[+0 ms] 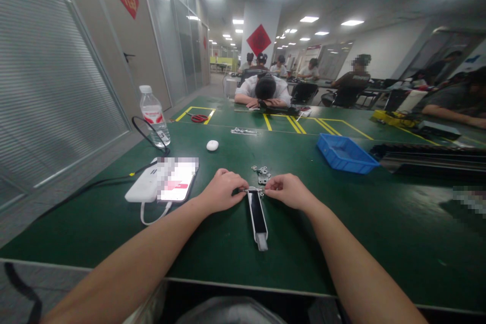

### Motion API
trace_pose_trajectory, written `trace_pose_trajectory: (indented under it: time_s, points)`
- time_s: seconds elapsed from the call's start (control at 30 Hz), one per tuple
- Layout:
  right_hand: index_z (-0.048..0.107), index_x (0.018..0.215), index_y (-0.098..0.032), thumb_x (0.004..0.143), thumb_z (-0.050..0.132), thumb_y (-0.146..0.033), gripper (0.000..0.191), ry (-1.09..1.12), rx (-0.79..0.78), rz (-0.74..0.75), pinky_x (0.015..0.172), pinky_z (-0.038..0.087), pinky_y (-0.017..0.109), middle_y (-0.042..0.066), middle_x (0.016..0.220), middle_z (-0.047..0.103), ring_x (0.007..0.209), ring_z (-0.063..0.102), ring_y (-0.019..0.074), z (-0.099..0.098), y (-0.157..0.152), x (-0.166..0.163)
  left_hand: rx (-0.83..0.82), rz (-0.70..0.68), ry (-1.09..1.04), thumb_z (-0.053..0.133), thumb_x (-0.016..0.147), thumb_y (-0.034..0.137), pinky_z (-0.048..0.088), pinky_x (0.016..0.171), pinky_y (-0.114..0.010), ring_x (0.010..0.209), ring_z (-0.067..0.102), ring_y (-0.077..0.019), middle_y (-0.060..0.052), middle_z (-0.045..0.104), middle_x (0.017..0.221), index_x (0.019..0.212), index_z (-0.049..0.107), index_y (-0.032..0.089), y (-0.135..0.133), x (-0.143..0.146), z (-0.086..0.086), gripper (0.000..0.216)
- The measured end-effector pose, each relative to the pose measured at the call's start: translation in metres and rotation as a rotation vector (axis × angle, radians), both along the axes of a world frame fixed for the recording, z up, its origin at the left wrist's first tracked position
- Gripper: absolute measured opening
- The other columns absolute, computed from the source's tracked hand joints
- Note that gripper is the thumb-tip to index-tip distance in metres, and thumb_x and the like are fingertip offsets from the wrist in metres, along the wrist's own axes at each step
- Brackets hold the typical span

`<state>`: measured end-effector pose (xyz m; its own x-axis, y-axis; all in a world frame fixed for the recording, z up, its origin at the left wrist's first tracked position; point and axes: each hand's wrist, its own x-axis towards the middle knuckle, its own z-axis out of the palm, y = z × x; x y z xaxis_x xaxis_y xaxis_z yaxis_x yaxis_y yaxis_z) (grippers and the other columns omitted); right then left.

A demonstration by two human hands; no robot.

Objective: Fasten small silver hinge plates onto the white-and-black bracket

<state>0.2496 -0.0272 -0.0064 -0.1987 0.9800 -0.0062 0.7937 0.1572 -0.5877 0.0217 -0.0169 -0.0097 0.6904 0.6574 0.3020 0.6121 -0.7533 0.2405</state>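
Note:
On the green table lies a long narrow device [258, 212] with a white frame and a dark face, a pale tab sticking out of its near end. At its far end my left hand [225, 191] is closed in a pinch. Opposite it, my right hand [291, 191] pinches too, thumb against forefinger. Between both sets of fingertips there is something thin and metallic, too small to make out clearly. Several small metal parts [262, 177] are scattered just beyond the device, close to my right fingers.
To the left are a white power bank [142, 185], a cabled phone [177, 182], a water bottle [154, 119] and a white case [212, 146]. Red-handled scissors [199, 118] lie farther back. A blue tray [346, 154] stands right. Across the table a person [264, 88] rests head on arms.

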Motion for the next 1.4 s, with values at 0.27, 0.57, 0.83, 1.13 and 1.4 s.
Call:
trace_pose_trajectory:
  time_s: [0.27,0.57,0.83,1.13,1.4]
  points:
    - [0.075,0.084,-0.02,0.07,0.067,-0.029,0.017,-0.074,0.024,0.042,0.056,0.036,0.023,-0.001,0.063,0.063,0.058,0.053,0.0119,-0.004,-0.002,-0.007,-0.016,0.006,0.008,0.053,0.083,0.023,0.029,0.084,-0.035,0.088,0.058,-0.0169,0.001,0.067,0.087,0.091,0.063,0.021,-0.002,0.001,0.004,0.012]
    - [0.068,0.068,-0.018,0.069,0.065,-0.02,0.004,-0.075,0.021,-0.008,0.058,0.038,0.022,0.0,0.066,0.065,0.062,0.055,0.0119,0.004,-0.005,-0.01,-0.031,-0.006,0.003,0.054,0.083,0.023,0.03,0.086,-0.035,0.088,0.058,-0.0167,0.001,0.067,0.087,0.092,0.063,0.022,-0.003,0.001,0.005,0.013]
    - [0.067,0.071,-0.016,0.07,0.065,-0.017,0.003,0.126,-0.025,-0.122,0.061,0.043,0.021,0.002,0.068,0.067,0.064,0.06,0.0129,0.001,0.0,-0.007,-0.025,-0.006,0.005,0.054,0.083,0.023,0.031,0.086,-0.035,0.088,0.058,-0.0164,0.001,0.067,0.087,0.093,0.063,0.023,-0.003,0.002,0.005,0.013]
    - [0.065,0.07,-0.013,0.071,0.062,-0.009,0.005,0.375,-0.196,-0.103,0.051,0.039,0.018,-0.001,0.057,0.062,0.051,0.052,0.0078,-0.003,0.003,-0.006,-0.032,-0.002,-0.003,0.054,0.083,0.023,0.029,0.087,-0.036,0.089,0.058,-0.0169,0.001,0.068,0.089,0.092,0.063,0.023,-0.003,0.001,0.006,0.013]
    - [0.064,0.07,-0.013,0.07,0.064,-0.009,0.004,0.424,-0.275,-0.085,0.047,0.037,0.017,-0.003,0.053,0.057,0.047,0.049,0.0062,0.001,0.002,-0.005,-0.034,0.001,-0.011,0.056,0.082,0.021,0.029,0.085,-0.035,0.088,0.058,-0.0161,0.002,0.066,0.084,0.091,0.063,0.022,-0.003,0.001,0.006,0.011]
